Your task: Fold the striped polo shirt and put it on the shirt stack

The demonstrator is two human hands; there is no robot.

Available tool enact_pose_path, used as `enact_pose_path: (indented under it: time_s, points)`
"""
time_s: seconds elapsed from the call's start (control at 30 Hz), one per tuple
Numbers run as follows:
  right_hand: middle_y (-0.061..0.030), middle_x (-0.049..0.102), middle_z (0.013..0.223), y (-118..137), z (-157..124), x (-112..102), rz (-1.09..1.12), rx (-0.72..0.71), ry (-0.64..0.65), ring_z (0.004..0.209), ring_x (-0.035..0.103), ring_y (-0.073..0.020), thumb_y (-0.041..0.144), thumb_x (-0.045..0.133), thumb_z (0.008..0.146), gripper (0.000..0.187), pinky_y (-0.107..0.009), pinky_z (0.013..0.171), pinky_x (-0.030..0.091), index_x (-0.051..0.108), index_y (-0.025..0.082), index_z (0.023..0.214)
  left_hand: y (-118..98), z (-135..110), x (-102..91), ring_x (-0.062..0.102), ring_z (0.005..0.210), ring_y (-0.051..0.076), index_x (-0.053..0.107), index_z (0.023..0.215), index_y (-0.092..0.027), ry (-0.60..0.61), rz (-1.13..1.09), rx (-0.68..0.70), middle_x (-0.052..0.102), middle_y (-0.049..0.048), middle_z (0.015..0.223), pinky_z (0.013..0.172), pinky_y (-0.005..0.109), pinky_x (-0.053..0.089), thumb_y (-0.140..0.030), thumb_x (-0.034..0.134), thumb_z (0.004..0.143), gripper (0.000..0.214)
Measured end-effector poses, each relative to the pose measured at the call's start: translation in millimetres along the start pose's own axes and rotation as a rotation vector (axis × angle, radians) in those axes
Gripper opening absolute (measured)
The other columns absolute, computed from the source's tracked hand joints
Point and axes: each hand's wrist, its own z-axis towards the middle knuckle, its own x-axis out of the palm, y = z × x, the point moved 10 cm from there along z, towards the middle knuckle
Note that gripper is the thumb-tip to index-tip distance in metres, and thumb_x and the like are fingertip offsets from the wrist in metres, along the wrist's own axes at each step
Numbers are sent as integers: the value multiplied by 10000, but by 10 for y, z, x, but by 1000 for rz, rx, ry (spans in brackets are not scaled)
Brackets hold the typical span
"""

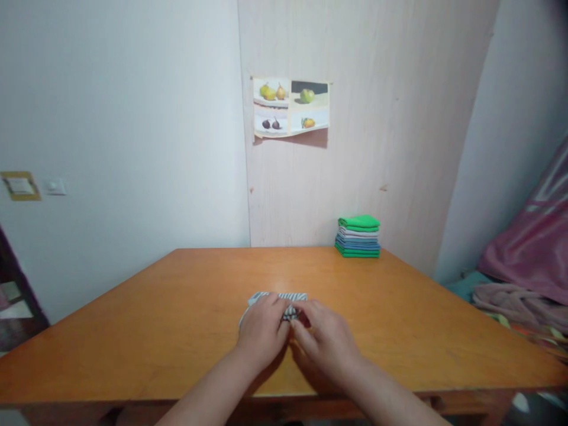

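A small striped cloth (293, 296), white with dark stripes, lies on the wooden table in front of me, partly covered by my hands. My left hand (265, 325) rests over its left side, fingers curled and thumb pressed against the fabric. At the near right part of the cloth, my right hand (327, 338) pinches a bunched bit between thumb and fingers. The two hands almost meet at this gathered part. Much of the cloth beneath my left hand is hidden.
A stack of folded green, blue and pale cloths (357, 238) stands at the far right of the wooden table (177, 325). Beyond the right edge are a pink satin cloth (523, 242) and heaped fabrics. A fruit picture sheet (290, 107) hangs on the wall behind.
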Motion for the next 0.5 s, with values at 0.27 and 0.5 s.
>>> enact_pose_path:
  time_s: [0.27, 0.5]
  points:
    - [-28, 624, 711, -277, -375, 190, 873, 423, 2, 640, 572, -141, 647, 557, 883, 493, -277, 628, 459, 638, 169, 792, 217, 413, -243, 690, 820, 235, 713, 991, -151, -270, -1302, -426, 743, 72, 890, 794, 354, 540, -326, 760, 757, 296]
    - [-37, 685, 840, -24, -773, 1063, 1326, 658, 326, 764, 664, -155, 671, 777, 682, 578, -279, 705, 502, 673, 181, 968, -38, 424, 55, 738, 830, 260, 678, 1090, -128, -190, -1827, -678, 758, 116, 944, 838, 445, 588, -296, 693, 845, 298]
